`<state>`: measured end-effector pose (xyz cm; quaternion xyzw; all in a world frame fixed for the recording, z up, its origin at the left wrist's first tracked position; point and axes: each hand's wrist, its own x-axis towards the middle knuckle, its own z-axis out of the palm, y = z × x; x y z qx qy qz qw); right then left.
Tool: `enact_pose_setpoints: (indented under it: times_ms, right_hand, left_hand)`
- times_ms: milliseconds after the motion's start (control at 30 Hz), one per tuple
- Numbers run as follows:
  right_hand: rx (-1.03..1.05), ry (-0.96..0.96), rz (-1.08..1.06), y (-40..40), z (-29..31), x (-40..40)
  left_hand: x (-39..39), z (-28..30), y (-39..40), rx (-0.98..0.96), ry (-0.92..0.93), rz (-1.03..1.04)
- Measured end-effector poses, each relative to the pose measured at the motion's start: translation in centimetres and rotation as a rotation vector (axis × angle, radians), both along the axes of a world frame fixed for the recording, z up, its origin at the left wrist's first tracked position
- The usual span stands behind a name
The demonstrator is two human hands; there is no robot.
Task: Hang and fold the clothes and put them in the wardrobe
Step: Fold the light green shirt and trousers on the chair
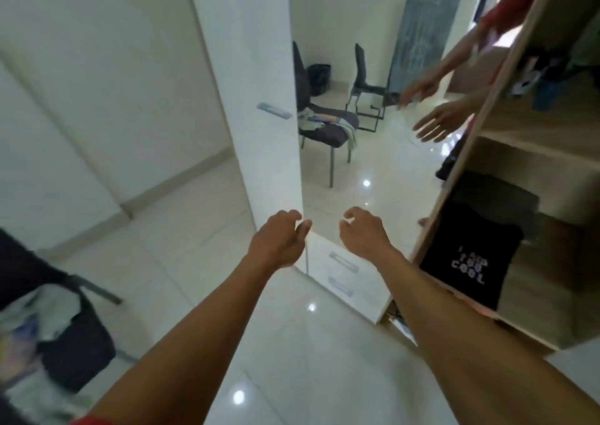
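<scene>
Both hands are held out empty before the mirrored wardrobe door [373, 132]: the left hand [279, 242] and right hand [363, 233] with fingers loosely curled. The unfolded clothes [42, 324] are heaped on the chair [74, 356] at lower left, nearer the left hand. A folded black shirt [470, 262] is seen on the wardrobe shelf [535, 301].

Head cam looks fwd/down, close over both forearms, toward mirrored wardrobe [461, 171].

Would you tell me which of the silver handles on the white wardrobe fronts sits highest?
The handle on the tall white door; the two drawer handles sit low, beyond the hands.
</scene>
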<state>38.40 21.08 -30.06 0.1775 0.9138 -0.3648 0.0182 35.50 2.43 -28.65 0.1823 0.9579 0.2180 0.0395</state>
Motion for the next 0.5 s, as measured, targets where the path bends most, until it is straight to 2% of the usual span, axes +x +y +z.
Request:
enact_pose_setpoints:
  times_ms: [133, 267, 500]
  right_hand:
    - [0.044, 0.0, 0.293, -14.4, 1.4, 0.2]
    - [0.04, -0.004, 0.532, -27.3, 1.3, 1.1]
    - [0.067, -0.138, 0.831, -43.5, -1.0, 1.1]
  left_hand:
    - [3.9, 0.8, -16.9, 0.008, 0.029, 0.2]
    - [9.0, -0.8, -32.9, -0.01, -0.077, 0.453]
    - [16.3, -3.9, -49.1, 0.053, -0.145, 0.802]
